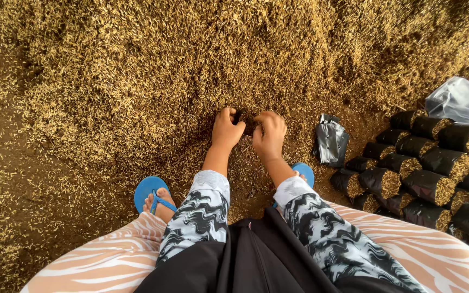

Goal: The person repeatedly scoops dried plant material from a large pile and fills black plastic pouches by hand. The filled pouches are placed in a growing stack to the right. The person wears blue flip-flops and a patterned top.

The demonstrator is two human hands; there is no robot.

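A small black plastic bag [247, 123], mostly hidden, sits at the centre of the frame on the wide golden heap of rice husk [153, 70]. The left hand [226, 130] and right hand [270, 134] close their fingers on its rim. At right lie filled black bags [424, 168] in rows, beside a flat stack of empty black bags [331, 142].

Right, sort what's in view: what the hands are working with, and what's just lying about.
In use:
left hand
right hand
husk heap
small black bag between the hands

Lying about:
filled black bags
empty black bags
clear plastic sheet
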